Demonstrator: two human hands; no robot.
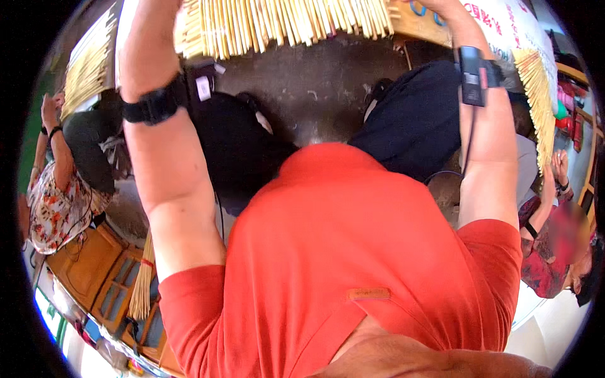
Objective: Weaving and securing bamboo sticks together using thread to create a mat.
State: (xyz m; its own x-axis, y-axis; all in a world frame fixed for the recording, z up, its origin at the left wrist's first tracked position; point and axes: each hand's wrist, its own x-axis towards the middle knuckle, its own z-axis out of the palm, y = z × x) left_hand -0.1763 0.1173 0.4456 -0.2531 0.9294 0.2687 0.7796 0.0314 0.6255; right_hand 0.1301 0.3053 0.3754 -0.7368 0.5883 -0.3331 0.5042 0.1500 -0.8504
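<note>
Pale straw-coloured sticks (283, 25) hang in a flat row along the top of the head view, their cut ends pointing down. Both of the person's forearms reach up to that row. The left forearm (157, 145), with a black wrist strap (151, 106), rises to the row's left end; the right forearm (488, 145), carrying a small black device (471, 75), rises beside the row's right end. Both hands run out of the picture at the top edge, so I cannot tell how the fingers sit. Below the row spreads the person's red shirt (340, 252). Left of the row, a second person in a floral top (53, 208) lifts another bundle of sticks (85, 66)
</note>
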